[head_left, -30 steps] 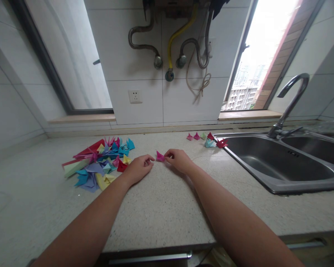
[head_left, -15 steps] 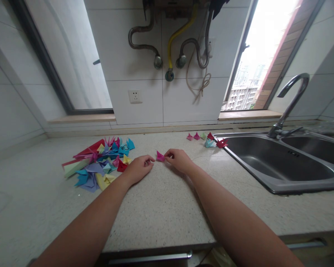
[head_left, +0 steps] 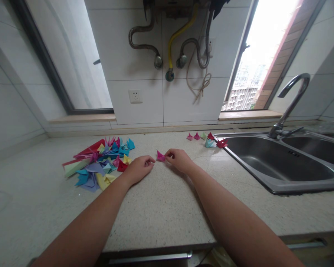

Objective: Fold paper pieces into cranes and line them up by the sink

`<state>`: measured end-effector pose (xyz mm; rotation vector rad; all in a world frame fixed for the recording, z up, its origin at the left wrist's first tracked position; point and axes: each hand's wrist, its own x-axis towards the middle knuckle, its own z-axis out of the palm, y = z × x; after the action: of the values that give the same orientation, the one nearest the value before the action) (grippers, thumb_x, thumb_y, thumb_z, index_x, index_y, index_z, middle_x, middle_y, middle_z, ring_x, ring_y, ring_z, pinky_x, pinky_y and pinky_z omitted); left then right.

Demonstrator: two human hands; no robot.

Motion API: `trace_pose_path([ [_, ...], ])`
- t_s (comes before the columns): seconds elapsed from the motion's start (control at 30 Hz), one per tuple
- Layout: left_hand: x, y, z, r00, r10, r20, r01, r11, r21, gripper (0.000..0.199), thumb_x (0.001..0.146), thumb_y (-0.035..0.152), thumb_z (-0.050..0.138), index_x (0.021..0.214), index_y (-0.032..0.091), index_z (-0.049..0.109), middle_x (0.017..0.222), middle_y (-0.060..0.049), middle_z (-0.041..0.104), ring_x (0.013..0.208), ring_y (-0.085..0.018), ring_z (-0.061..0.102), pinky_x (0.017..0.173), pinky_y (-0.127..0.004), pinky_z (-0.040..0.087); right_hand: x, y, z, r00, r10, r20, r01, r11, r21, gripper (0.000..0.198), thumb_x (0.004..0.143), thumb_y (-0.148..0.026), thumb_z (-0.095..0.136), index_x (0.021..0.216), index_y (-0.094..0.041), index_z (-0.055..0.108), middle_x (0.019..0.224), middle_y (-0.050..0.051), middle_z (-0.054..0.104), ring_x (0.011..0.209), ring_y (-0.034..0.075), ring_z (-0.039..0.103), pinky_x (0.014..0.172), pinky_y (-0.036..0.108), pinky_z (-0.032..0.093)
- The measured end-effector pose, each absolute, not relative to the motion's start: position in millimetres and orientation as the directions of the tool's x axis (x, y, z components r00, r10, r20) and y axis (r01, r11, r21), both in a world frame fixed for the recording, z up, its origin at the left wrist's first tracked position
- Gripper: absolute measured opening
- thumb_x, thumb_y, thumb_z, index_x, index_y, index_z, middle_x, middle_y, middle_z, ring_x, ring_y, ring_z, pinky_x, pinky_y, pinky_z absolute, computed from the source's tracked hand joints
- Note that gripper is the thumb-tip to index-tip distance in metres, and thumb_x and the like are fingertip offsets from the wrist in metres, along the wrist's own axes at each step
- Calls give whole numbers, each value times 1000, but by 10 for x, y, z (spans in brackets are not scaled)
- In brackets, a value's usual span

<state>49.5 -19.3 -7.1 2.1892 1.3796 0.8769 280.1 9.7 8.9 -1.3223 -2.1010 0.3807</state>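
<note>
A magenta folded-paper piece (head_left: 160, 156), shaped like a small boat, sits on the speckled counter (head_left: 161, 207) between my hands. My right hand (head_left: 178, 159) pinches its right end between thumb and fingers. Just left of it, my left hand (head_left: 140, 168) rests on the counter, fingers loosely curled and apart, holding nothing. Beside that hand lies a heap of folded paper (head_left: 94, 167) in blue, purple, pink, red, yellow and green.
At the back right stand several small paper pieces (head_left: 196, 136), with a dark red one (head_left: 222, 143) at the rim of the steel sink (head_left: 256, 178). A chrome faucet (head_left: 292, 100) rises behind the basin. Hoses (head_left: 171, 40) hang on the tiled wall.
</note>
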Motion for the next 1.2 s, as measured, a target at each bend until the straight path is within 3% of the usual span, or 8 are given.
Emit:
trace_pose_path([
  [0.67, 514, -252, -21, 375, 893, 249, 683, -448, 577, 27, 86, 35, 54, 104, 19, 68, 86, -5, 65, 73, -15, 56, 64, -25, 39, 2800, 112, 75, -323, 879, 351, 703, 471, -533, 16, 83, -30, 63, 93, -22, 73, 87, 3, 72, 74, 14, 61, 66, 24, 40],
  [1.2, 496, -248, -34, 450, 854, 261, 661, -515, 546, 26, 84, 32, 57, 104, 19, 67, 97, -6, 65, 85, -18, 59, 74, -28, 44, 2814, 104, 95, -345, 869, 354, 687, 491, -536, 16, 83, -29, 62, 93, -21, 72, 87, 2, 71, 72, 13, 59, 64, 23, 38],
])
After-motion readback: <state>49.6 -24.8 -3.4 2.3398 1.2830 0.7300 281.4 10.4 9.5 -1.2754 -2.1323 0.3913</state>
